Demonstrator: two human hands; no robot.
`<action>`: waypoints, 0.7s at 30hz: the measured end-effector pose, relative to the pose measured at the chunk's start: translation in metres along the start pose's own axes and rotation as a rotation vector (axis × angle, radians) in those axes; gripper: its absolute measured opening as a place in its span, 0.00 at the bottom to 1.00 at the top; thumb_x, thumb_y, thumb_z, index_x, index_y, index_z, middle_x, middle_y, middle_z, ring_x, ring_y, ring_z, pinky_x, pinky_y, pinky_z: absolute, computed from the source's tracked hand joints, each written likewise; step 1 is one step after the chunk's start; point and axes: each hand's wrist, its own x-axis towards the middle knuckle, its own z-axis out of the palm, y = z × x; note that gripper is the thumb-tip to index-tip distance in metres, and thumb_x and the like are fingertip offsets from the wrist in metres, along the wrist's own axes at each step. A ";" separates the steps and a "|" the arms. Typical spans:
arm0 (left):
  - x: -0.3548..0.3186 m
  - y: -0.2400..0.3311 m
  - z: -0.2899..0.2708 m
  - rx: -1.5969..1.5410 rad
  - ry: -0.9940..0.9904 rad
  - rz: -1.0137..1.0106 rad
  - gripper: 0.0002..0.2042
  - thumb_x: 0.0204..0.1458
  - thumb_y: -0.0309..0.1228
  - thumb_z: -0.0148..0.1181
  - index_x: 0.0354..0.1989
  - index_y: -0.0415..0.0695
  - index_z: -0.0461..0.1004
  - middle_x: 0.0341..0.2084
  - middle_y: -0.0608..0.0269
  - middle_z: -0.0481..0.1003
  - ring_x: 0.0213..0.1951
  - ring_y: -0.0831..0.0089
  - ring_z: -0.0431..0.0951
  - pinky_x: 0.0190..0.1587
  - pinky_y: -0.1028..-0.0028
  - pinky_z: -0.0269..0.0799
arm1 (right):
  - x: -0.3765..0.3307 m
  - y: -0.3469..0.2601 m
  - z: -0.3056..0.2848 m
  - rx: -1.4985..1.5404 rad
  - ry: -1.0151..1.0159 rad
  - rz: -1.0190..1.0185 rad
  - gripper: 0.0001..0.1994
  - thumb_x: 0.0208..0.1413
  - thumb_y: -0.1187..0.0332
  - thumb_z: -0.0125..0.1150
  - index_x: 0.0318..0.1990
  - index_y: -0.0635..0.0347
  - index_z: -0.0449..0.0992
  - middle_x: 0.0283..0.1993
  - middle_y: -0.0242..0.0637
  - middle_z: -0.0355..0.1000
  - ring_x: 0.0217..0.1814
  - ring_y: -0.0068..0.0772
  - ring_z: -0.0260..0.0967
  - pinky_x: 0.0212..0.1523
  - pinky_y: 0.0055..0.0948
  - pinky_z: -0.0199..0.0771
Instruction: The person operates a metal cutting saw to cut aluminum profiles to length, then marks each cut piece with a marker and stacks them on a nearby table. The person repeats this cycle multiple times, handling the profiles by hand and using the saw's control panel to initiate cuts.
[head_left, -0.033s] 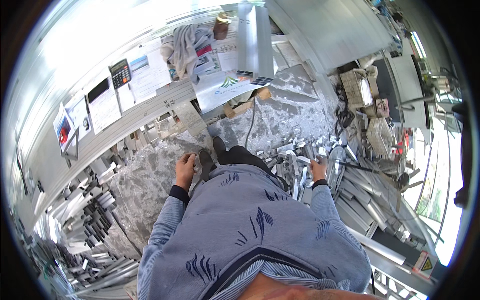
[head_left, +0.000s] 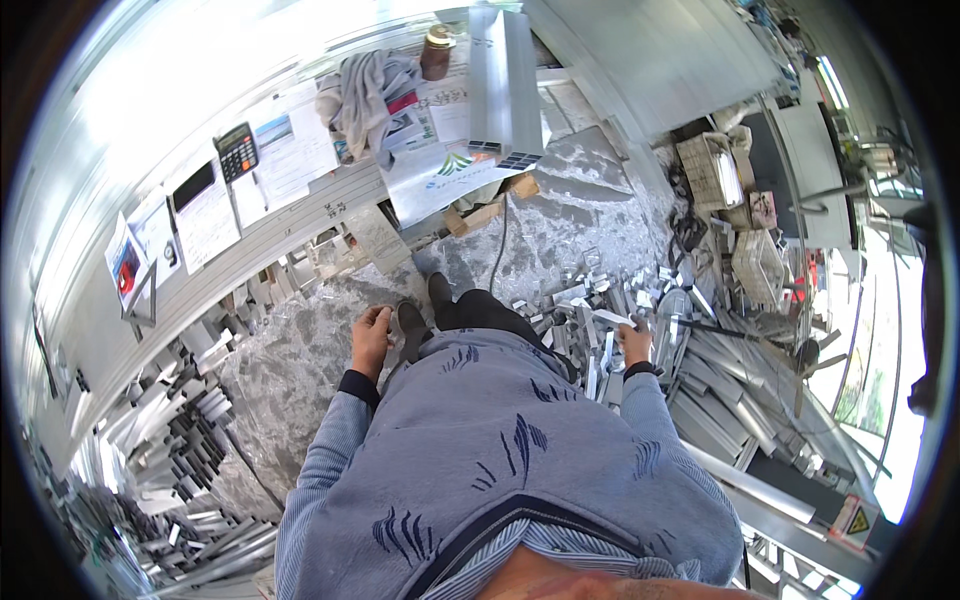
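Observation:
My left hand (head_left: 371,335) hangs beside my body, above the grey floor and close to my shoe (head_left: 410,318). Its fingers are bent in toward the thumb, and whether anything small lies between them is hidden. On the other side, my right hand (head_left: 635,343) hangs with curled fingers over a heap of silvery metal offcuts (head_left: 575,318). A pale bar (head_left: 611,318) appears right at its fingertips. I cannot tell whether the hand grips that bar or only passes above it.
Along the left runs a workbench (head_left: 285,212) with papers, a calculator (head_left: 238,152), a grey cloth (head_left: 372,95), a lidded jar (head_left: 437,52) and long metal profiles (head_left: 503,90). Stacked profiles (head_left: 190,450) stand lower left. Lengths (head_left: 725,395) and crates (head_left: 757,270) lie right. A cable (head_left: 502,245) crosses the floor.
The bench and its things sit very slightly further left in the picture. Both hands keep nearly the same place and shape.

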 end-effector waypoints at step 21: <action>0.069 0.107 0.210 0.593 0.026 0.249 0.25 0.58 0.46 0.72 0.52 0.35 0.82 0.40 0.47 0.86 0.44 0.60 0.87 0.48 0.64 0.80 | 0.112 0.031 0.014 0.130 -0.033 -0.011 0.26 0.52 0.70 0.69 0.61 0.67 0.79 0.29 0.35 0.78 0.27 0.24 0.72 0.29 0.28 0.68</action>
